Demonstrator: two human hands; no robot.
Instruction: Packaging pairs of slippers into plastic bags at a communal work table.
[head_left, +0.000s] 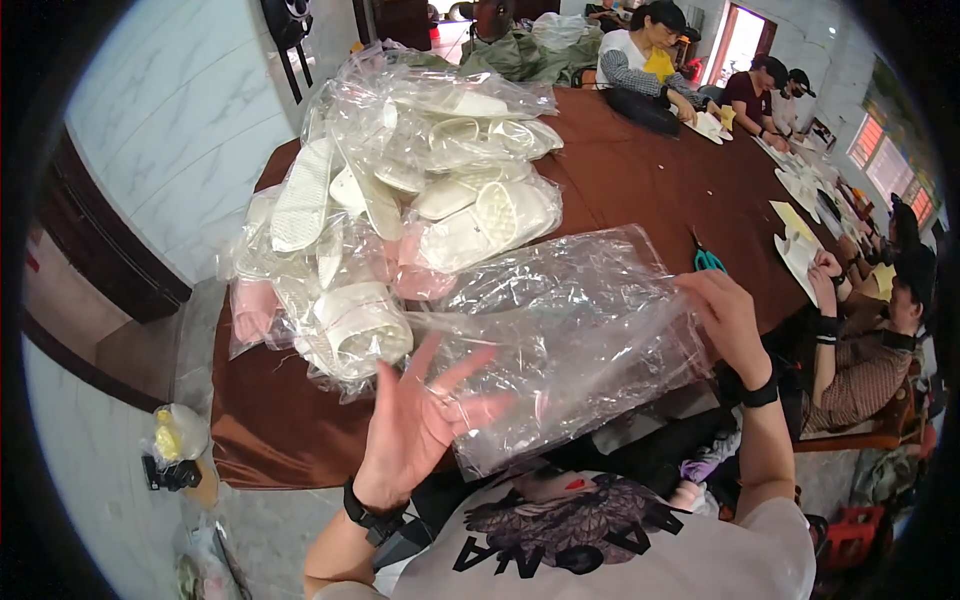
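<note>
A clear plastic bag (590,335) spreads out in front of me, over the near edge of the table. My right hand (725,322) has its fingers closed on the bag's right edge. At the bag's left end, my left hand (422,425) is open with fingers spread apart. Some of those fingertips overlap the film; whether they are inside the bag or behind it I cannot tell. Just beyond my left hand lies a white slipper (362,325) in clear wrapping, at the near side of a heap of bagged white slippers (490,215). Pink bagged slippers (420,265) show among them.
A brown cloth covers the table (640,175). Teal-handled scissors (708,260) lie beyond my right hand. Several people sit along the far and right sides, handling white pieces (797,262). A dark rounded object (642,110) rests at the far edge.
</note>
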